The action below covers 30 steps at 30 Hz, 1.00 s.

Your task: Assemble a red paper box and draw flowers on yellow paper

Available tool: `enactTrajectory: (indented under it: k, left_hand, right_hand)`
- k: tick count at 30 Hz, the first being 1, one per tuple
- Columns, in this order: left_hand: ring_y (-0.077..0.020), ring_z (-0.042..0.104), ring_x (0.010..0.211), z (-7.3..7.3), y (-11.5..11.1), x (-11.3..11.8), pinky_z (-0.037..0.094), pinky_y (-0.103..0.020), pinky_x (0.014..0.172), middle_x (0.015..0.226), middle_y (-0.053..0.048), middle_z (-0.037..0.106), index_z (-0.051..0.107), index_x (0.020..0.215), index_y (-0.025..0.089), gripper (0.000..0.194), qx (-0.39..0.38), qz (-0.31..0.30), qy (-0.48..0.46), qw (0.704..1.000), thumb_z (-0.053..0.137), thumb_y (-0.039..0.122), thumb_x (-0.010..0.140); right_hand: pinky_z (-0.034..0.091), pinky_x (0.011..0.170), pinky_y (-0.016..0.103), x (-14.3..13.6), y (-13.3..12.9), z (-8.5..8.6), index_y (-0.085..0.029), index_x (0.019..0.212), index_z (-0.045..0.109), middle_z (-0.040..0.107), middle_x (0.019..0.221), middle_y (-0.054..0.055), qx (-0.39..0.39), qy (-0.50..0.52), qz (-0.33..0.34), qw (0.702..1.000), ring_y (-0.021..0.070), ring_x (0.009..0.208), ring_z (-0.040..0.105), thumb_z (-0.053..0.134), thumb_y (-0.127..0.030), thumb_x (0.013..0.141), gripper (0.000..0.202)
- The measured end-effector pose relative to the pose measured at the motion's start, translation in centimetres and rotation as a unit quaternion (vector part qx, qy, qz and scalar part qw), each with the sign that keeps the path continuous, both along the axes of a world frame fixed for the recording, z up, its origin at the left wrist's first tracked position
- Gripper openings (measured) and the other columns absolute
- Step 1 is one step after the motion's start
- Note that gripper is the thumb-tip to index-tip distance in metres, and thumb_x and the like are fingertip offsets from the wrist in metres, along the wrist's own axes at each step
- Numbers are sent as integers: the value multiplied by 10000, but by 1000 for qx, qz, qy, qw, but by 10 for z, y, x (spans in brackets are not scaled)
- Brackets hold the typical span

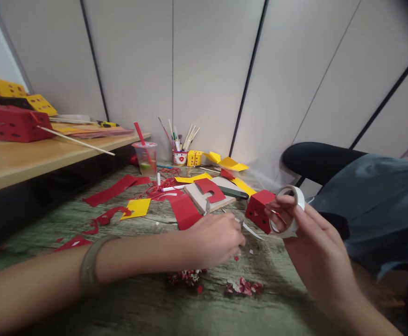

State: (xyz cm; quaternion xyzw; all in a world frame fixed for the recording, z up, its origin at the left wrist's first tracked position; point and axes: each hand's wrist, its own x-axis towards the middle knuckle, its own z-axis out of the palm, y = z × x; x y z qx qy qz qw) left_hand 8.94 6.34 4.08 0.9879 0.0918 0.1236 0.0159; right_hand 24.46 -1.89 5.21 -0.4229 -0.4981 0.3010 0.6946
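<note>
My right hand (316,242) holds up a roll of white tape (300,198), with thumb and fingers closed on its ring. A red paper box (258,210) with dark dots stands just left of the roll. My left hand (214,240) is low over the middle of the table, fingers curled down; whatever they hold is hidden. A small grey metal tip (207,206) shows just beyond that hand, near a red paper piece (213,190) with a rounded cut-out. A thin white strip (252,231) lies to the right of the left hand's knuckles.
Paper scraps (245,286) lie in small heaps on the near table. Farther back stand a plastic cup (146,158) with a red straw and a brush pot (180,157). At left, a wooden shelf (22,165) bears a red box (13,123). A chair (305,161) stands at right.
</note>
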Motion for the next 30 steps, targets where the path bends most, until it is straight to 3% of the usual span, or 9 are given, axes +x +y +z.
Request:
enactTrajectory:
  k: [5,11,15,18,20,23,26,30]
  left_hand:
    - [-225,489,809,-12,-7,3,392,-261,522,693,-77,593,618,673,136,101,67,-1,55,996,553,113,746]
    - [-236,462,874,-23,-11,4,359,-252,497,720,-92,597,586,615,139,139,53,-31,42,997,545,33,696]
    - [-215,504,836,-23,-6,1,413,-280,603,742,-76,628,637,703,143,114,-44,18,-15,999,526,132,728]
    - [-160,552,757,-18,3,-8,436,-264,669,768,-39,654,662,813,163,177,-159,84,-70,981,511,160,719]
    - [-130,574,672,-12,9,-16,444,-222,598,741,-28,665,663,835,151,195,-241,119,-94,959,504,175,725]
    - [-109,564,534,-3,11,-27,416,-191,469,661,-33,660,654,830,110,209,-340,146,-120,921,511,243,755]
    - [-115,593,623,3,6,-31,454,-205,550,746,-44,664,641,849,109,230,-398,139,-159,893,534,297,770]
    - [-136,558,942,3,-6,-28,420,-241,834,982,-41,624,666,737,145,73,-480,26,-255,839,638,203,704]
  right_hand:
    - [450,690,185,0,4,0,-210,877,647,607,861,10,11,95,24,995,116,794,547,552,-244,789,134]
    - [436,676,163,0,4,1,-218,876,652,621,840,1,11,103,9,995,106,814,538,583,-255,774,129]
    - [417,619,163,2,0,0,-216,883,643,607,737,-12,10,88,-6,996,93,695,522,575,-250,786,124]
    - [400,575,169,2,0,-1,-211,912,631,573,594,-24,-14,79,3,997,89,586,488,561,-256,802,138]
    - [407,559,182,1,1,-3,-194,917,628,580,603,-8,-44,91,38,994,98,589,501,528,-291,821,170]
    - [456,662,256,-2,6,-7,-186,936,621,617,746,34,-88,129,103,982,141,718,560,460,-328,847,232]
    - [435,823,343,-6,9,-10,-197,928,622,627,902,55,-110,160,139,971,176,898,560,464,-295,844,204]
    - [439,845,351,-15,6,-12,-187,920,631,580,1099,86,-126,181,180,959,222,1054,502,510,-266,825,172]
